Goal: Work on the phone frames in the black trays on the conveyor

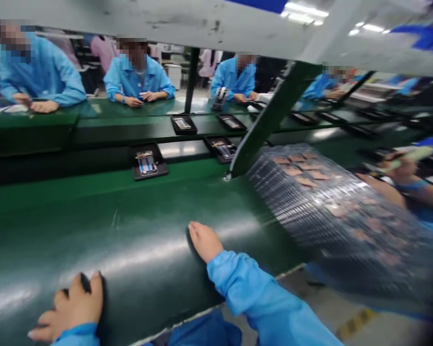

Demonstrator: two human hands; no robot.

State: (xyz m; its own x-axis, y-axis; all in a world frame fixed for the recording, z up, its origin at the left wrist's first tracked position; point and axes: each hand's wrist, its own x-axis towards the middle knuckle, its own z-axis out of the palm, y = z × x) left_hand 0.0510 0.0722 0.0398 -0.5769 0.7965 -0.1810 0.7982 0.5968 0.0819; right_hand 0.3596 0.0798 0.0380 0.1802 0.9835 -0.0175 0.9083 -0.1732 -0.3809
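Observation:
My left hand (72, 307) lies palm down on the green worktop (140, 226) at the lower left. Its fingers are spread and it holds nothing. Near the middle of the worktop my right hand (205, 241) rests with its fingers drawn together and curled under. Nothing shows in it, though the underside is hidden. Beyond the hands, a black tray (162, 171) holds a phone-like device with blue strips. To the right of my right arm stands a stack of clear plastic trays (292, 211) with copper-coloured flat pieces in the top one.
A green slanted post (270, 120) rises from the worktop beside the stack. More black trays (222, 149) sit on the line behind. Co-workers in blue sit across; a co-worker's hand (403, 168) is at the far right. A white beam (166, 24) crosses overhead.

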